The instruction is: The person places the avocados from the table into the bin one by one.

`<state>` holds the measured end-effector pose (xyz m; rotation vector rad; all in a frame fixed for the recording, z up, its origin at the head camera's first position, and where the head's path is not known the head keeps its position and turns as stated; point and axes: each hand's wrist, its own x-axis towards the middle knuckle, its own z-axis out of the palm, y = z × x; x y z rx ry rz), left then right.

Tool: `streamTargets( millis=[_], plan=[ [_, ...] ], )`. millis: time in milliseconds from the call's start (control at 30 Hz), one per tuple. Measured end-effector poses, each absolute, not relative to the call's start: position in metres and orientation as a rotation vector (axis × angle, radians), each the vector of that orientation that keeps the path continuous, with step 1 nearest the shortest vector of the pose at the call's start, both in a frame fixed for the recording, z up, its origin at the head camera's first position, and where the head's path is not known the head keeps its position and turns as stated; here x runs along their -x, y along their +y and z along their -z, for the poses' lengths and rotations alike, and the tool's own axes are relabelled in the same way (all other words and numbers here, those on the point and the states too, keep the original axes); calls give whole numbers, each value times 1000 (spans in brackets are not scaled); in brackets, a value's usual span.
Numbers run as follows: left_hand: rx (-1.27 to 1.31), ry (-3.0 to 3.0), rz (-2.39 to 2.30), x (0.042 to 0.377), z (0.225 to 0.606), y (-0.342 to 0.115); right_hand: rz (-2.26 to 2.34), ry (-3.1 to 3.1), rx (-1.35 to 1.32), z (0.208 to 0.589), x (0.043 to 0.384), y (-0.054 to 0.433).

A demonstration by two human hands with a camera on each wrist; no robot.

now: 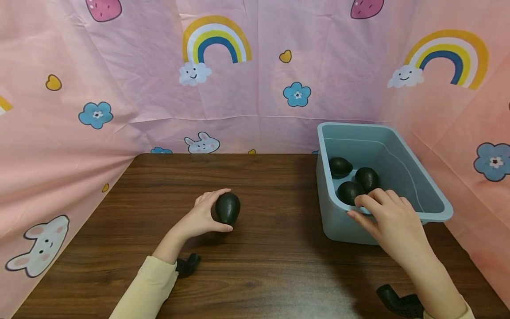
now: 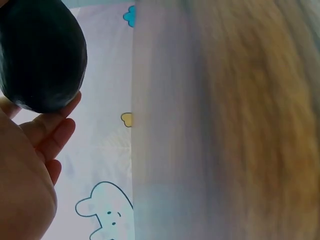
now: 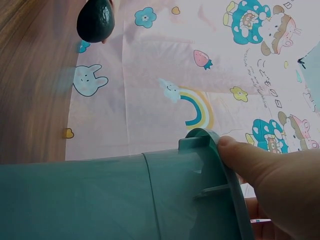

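Note:
In the head view my left hand (image 1: 202, 215) holds a dark avocado (image 1: 228, 208) between thumb and fingers, over the middle of the table. The left wrist view shows this avocado (image 2: 42, 55) at the top left with fingers beneath it. My right hand (image 1: 392, 223) grips the near rim of a grey-blue plastic bin (image 1: 350, 226), its thumb outside the wall. Inside the bin lie three more avocados: one at the back left (image 1: 340, 167), one to the right (image 1: 367, 178) and one near the front wall (image 1: 349, 193).
The brown wooden table (image 1: 263, 274) runs back to a pink printed cloth (image 1: 263, 97) that hangs behind it and along both sides. The bin stands at the table's right, near the cloth. A black strap mount (image 1: 188, 266) sits on the left wrist.

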<state>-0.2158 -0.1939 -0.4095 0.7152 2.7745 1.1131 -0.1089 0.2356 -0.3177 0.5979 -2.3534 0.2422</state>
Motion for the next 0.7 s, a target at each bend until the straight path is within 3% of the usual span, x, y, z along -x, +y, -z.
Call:
streamTargets(
  millis=[700],
  plan=[
    [-658, 2748, -1229, 213, 394, -172, -246, -2349, -598, 316, 108, 236]
  ],
)
